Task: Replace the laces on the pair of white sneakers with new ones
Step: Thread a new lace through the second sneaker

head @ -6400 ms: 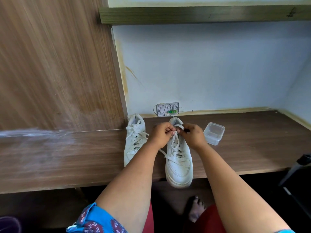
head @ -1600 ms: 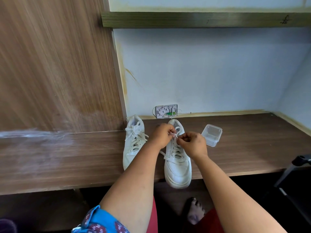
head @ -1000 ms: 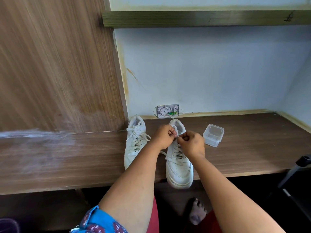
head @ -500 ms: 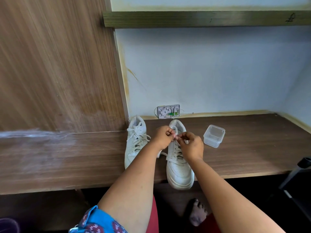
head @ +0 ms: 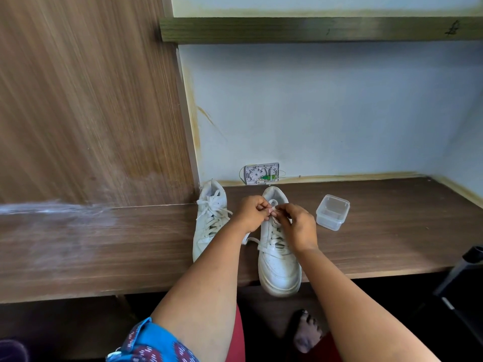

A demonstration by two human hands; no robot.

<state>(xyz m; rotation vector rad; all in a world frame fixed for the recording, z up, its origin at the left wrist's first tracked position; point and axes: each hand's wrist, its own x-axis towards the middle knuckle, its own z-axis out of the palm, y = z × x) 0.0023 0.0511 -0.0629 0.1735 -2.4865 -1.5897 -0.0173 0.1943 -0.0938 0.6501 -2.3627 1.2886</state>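
Both hands work atop the right sneaker (head: 278,259), whose toe overhangs the desk (head: 392,244) front edge. Left hand (head: 251,214) & right hand (head: 298,227) have fingers curled, pinching the lace (head: 273,232) by the tongue. Risk: a hard tug drags the shoe off the edge, or the lace slips, knot loosens.

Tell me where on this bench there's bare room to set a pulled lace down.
Bare wood runs left of the left sneaker along the bench, and right of the clear plastic container toward the corner. It is crowded in the middle: both hands, left hand and right hand, pinch the lace on the right sneaker, with the container close by.
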